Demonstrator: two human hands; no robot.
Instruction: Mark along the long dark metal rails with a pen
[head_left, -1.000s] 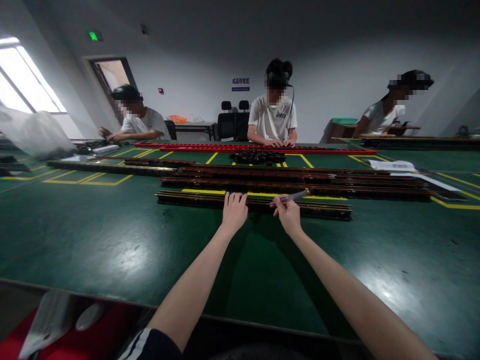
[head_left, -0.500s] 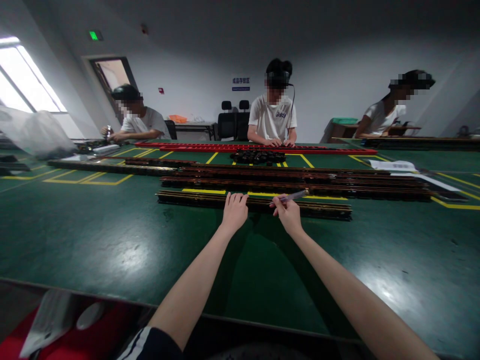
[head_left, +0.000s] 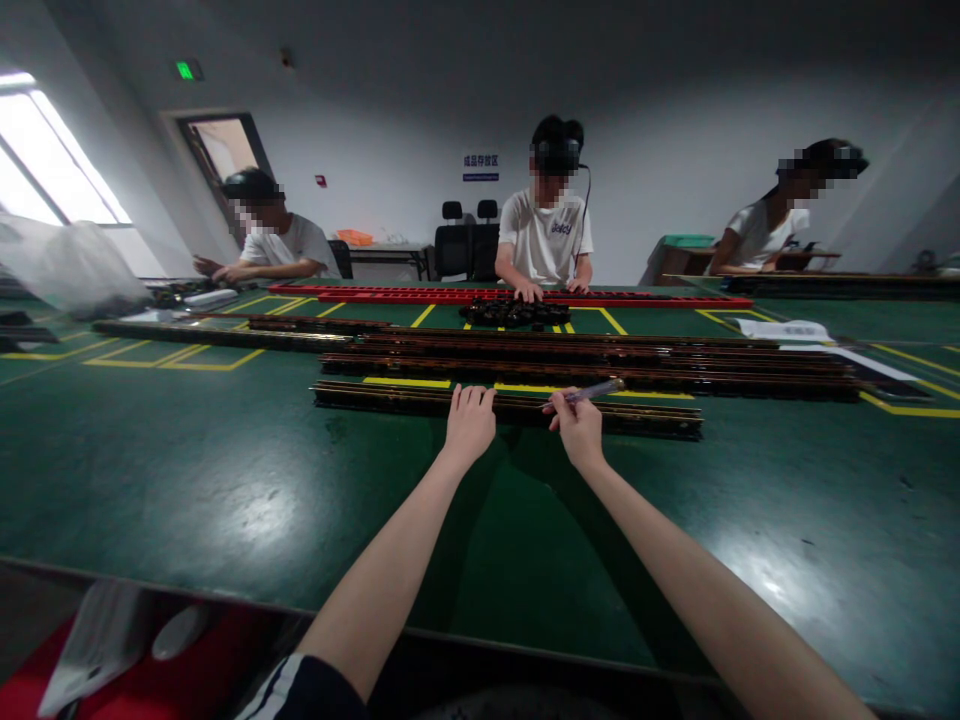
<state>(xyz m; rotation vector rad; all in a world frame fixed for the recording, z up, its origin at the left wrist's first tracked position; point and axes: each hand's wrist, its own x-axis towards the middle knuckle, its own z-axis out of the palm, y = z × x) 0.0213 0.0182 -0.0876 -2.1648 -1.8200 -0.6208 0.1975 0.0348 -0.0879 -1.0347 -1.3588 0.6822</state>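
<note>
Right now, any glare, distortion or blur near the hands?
Head view: window blown out upper left; sheen patches on the green table, clear of the nearest rail; wide-angle bending toward the edges; left hand on that rail and right hand holding a pen, both sharp.

walls white (head_left: 675,140) | window bright, left (head_left: 52,175) | doorway open (head_left: 225,150) | black chairs (head_left: 466,245) | exit sign green (head_left: 185,70)

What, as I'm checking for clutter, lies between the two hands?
In the head view: only the long dark strip, between the left hand and the right hand holding a pen.
</note>
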